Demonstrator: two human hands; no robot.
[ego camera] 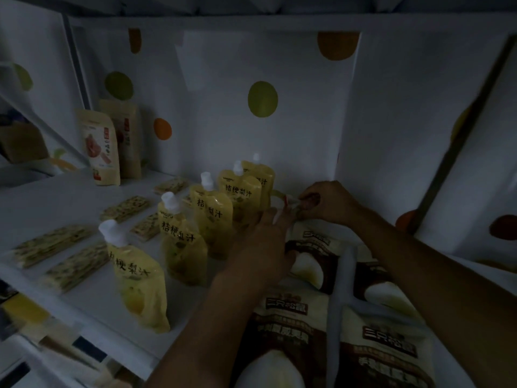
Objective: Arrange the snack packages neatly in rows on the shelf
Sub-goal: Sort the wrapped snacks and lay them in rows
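Observation:
A diagonal row of several yellow spouted juice pouches (212, 217) stands on the white shelf (70, 203). To its right lie brown-and-cream snack bags (313, 264) flat in two columns. At the back of them my right hand (327, 203) pinches a small package with a red-and-white edge (288, 201). My left hand (265, 245) lies over the rearmost bags with its fingers stretched toward the same small package, touching it. What the small package is stays unclear in the dim light.
Several flat green-speckled bars (75, 264) lie in rows on the shelf's left half. Two tall beige pouches (102, 147) stand at the back left. A dotted white wall (263, 99) closes the back and right side. The shelf's front edge (92, 320) runs diagonally at lower left.

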